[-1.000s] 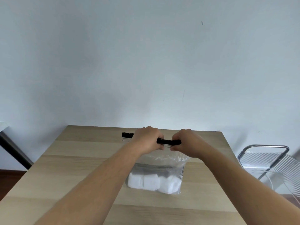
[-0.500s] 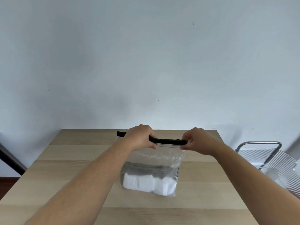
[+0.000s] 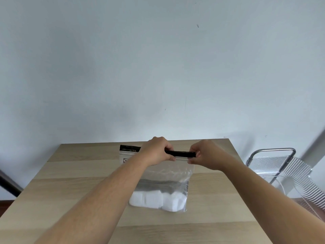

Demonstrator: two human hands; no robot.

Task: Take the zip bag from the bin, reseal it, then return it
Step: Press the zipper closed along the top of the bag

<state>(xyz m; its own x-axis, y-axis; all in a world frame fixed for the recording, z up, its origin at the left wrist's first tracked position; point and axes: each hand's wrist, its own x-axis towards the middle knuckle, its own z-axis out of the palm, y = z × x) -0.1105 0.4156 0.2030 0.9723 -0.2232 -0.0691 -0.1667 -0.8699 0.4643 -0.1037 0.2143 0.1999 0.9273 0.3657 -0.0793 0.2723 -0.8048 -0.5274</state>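
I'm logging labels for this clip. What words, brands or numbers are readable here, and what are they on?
None can be read.
Zip bag, small label by the top left corner: too blurred to read.
Zip bag, dark printed strip down the right edge: too small to read.
Nothing is printed on the table or the wall.

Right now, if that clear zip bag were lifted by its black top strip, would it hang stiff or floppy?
Probably floppy: the zip bag has thin, wrinkled clear film between the black strip and the white blocks. It would likely hang bottom-heavy, since the blocks sit bunched at the bottom. The left hand and right hand pinch only the strip, which looks stiffer.
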